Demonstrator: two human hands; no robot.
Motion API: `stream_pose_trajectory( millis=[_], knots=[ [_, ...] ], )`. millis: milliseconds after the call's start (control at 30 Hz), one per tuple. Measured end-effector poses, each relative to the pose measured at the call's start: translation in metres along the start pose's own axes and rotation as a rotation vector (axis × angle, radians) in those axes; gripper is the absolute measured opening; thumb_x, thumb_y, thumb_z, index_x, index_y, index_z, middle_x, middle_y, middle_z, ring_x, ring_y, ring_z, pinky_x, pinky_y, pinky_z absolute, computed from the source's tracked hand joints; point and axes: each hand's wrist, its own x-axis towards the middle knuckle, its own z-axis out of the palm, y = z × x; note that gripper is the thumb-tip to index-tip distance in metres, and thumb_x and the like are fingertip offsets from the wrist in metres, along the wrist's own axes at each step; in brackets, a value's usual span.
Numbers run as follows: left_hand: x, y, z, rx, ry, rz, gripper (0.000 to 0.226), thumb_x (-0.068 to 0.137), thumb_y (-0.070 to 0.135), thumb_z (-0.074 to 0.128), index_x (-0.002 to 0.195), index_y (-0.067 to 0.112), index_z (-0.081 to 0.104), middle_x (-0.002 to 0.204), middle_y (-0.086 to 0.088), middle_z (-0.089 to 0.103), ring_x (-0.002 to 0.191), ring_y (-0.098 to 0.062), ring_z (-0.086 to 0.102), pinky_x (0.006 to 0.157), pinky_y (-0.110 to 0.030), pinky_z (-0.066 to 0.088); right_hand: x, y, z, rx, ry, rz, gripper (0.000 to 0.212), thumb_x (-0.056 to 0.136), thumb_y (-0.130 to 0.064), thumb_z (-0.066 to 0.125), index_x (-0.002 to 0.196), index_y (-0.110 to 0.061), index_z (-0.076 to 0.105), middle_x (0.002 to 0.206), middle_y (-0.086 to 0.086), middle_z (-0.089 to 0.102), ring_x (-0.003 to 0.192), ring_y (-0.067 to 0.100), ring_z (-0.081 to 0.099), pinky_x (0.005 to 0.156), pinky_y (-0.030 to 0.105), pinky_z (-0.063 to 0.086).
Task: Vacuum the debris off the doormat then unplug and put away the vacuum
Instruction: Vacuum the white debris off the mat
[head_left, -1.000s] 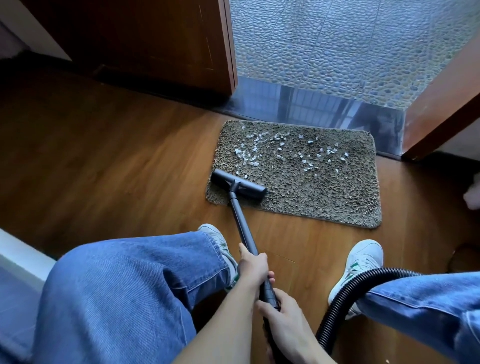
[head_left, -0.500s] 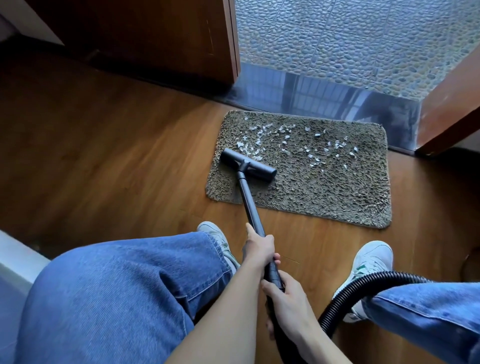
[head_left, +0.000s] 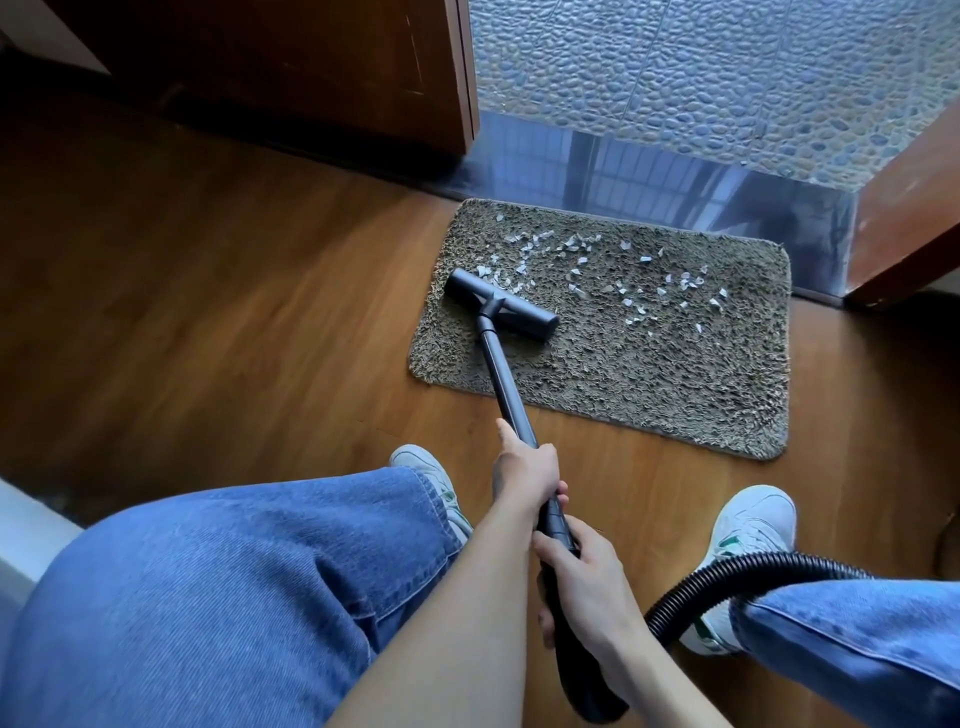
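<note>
Head view: L hand (head_left: 524, 475) wrapped round slim black vacuum tube (head_left: 501, 379); R hand (head_left: 587, 582) grips its thicker end just behind. Ribbed black hose (head_left: 753, 569) trails off at 4 o'clock. Black T-shaped floor nozzle (head_left: 501, 304) sits on shaggy brown rectangular doormat (head_left: 649, 384) at 12 o'clock, w/ white debris flecks (head_left: 623, 280) at nozzle's 1–2 o'clock.

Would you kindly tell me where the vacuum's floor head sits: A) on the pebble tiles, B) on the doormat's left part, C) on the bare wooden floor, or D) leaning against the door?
B: the floor head, at the end of the wand, rests on the left part of the doormat, with most white debris beyond and right of it.
</note>
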Motion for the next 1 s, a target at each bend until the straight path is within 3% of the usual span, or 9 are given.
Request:
stream_pose_trajectory(
  millis=[233, 433, 567, 767, 1000],
  knots=[
    [0.013, 0.023, 0.008, 0.039, -0.039, 0.039, 0.072, 0.099, 0.012, 0.044, 0.162, 0.029, 0.011, 0.088, -0.002, 0.058, 0.049, -0.014, 0.061, 0.046, -0.026, 0.053, 0.015, -0.015, -0.002, 0.03, 0.033, -0.024, 0.018, 0.097, -0.026, 0.054, 0.092, -0.009, 0.057, 0.051, 0.016, 0.055, 0.04, 0.029, 0.051, 0.046, 0.034, 0.045],
    [0.026, 0.037, 0.014, 0.041, -0.044, 0.048, 0.073, 0.101, 0.011, 0.044, 0.162, 0.029, 0.009, 0.092, -0.005, 0.058, 0.052, -0.016, 0.061, 0.05, -0.03, 0.056, 0.028, -0.027, -0.006, 0.069, 0.053, -0.034, 0.017, 0.099, -0.022, 0.054, 0.092, -0.007, 0.055, 0.053, 0.011, 0.053, 0.042, 0.028, 0.05, 0.045, 0.034, 0.046],
    [0.027, 0.037, 0.009, 0.047, -0.044, 0.038, 0.076, 0.102, 0.011, 0.045, 0.163, 0.031, 0.005, 0.115, -0.013, 0.06, 0.053, -0.015, 0.061, 0.045, -0.027, 0.052, 0.029, -0.027, -0.002, 0.077, 0.046, -0.026, 0.015, 0.098, -0.021, 0.055, 0.092, -0.007, 0.055, 0.054, 0.01, 0.052, 0.04, 0.028, 0.051, 0.044, 0.035, 0.046],
    [0.009, 0.018, -0.005, -0.002, -0.033, 0.012, 0.067, 0.101, 0.01, 0.043, 0.16, 0.026, 0.015, 0.088, -0.007, 0.056, 0.052, -0.016, 0.057, 0.043, -0.026, 0.049, 0.011, -0.016, 0.008, 0.046, 0.005, -0.019, 0.015, 0.095, -0.026, 0.057, 0.089, -0.013, 0.057, 0.055, 0.007, 0.056, 0.04, 0.028, 0.052, 0.044, 0.035, 0.046],
    [-0.019, -0.015, -0.015, -0.037, -0.019, -0.018, 0.071, 0.099, 0.008, 0.042, 0.16, 0.03, 0.014, 0.093, -0.007, 0.055, 0.052, -0.017, 0.055, 0.044, -0.027, 0.048, -0.019, 0.01, 0.017, -0.02, -0.01, -0.018, 0.012, 0.095, -0.027, 0.057, 0.093, -0.014, 0.057, 0.053, 0.004, 0.058, 0.04, 0.028, 0.054, 0.043, 0.034, 0.047]
  ],
)
